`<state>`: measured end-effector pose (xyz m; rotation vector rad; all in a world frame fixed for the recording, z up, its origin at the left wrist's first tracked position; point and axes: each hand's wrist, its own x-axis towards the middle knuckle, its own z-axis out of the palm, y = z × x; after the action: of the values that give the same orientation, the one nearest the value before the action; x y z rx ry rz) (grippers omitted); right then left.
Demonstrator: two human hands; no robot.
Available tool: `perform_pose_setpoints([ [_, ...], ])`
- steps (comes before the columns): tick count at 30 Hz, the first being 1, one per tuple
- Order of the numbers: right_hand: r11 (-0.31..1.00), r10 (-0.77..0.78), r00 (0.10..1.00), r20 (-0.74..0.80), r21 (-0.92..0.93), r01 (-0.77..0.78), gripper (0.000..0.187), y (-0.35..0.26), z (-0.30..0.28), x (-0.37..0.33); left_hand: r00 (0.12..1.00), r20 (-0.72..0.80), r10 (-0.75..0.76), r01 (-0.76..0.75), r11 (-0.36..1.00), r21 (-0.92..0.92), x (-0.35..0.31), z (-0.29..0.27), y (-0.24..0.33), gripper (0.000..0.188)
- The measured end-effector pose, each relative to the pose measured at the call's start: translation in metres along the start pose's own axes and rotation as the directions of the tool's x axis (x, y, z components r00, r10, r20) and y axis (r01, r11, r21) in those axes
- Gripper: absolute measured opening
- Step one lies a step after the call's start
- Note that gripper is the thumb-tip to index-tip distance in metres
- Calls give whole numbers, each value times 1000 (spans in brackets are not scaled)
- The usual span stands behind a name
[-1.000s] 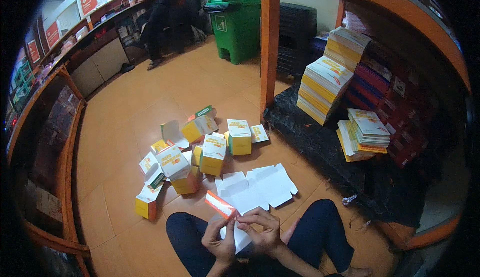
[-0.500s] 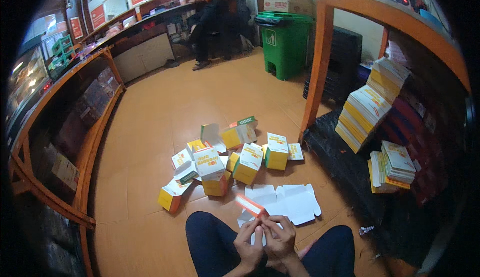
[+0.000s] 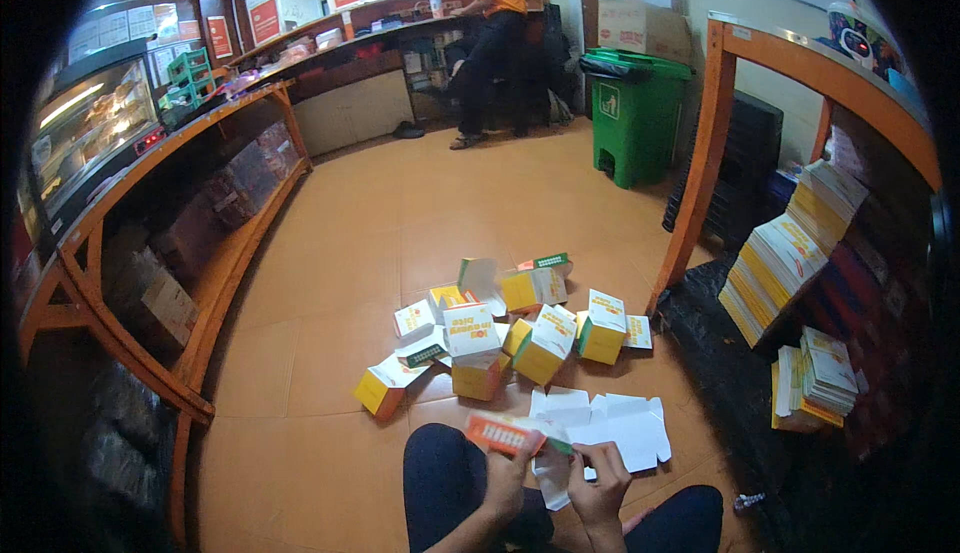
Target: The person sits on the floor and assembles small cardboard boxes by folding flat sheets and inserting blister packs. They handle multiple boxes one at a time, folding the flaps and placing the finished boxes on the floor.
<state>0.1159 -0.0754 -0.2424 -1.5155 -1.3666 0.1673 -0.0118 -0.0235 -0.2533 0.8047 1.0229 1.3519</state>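
Observation:
Between my hands is a partly folded cardboard box point(image 3: 497, 434), its orange panel with pale marks on the left and a green edge on the right. My left hand point(image 3: 506, 481) grips it by the orange end. My right hand point(image 3: 598, 483) pinches it near the green edge and a white flap. Just beyond lies an unfolded white box blank point(image 3: 632, 431), flat on the floor. Farther out is a loose heap of folded yellow and white boxes point(image 3: 478, 345), some with open flaps. Which flaps my fingers press is partly hidden.
Stacks of flat box blanks point(image 3: 783, 261) stand on a dark low platform at right, under an orange frame point(image 3: 690, 168). An orange shelf rack point(image 3: 245, 253) runs along the left. Near the back are a green bin point(image 3: 637, 123) and a person in an orange shirt point(image 3: 490, 43).
My hands have moved apart, and the box between them has turned so its green edge shows. The whole view has shifted, bringing the scene rightward in the picture.

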Motion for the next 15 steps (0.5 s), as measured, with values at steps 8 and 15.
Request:
perform_pose_setpoints([
  [8,987,-108,993,48,123,102,24,-8,-14,6,975,114,-193,193,981,13,3,-16,0,41],
  [15,859,0,999,46,511,-23,9,1,-22,14,799,260,543,-594,641,486,-13,-15,-5,35],
])
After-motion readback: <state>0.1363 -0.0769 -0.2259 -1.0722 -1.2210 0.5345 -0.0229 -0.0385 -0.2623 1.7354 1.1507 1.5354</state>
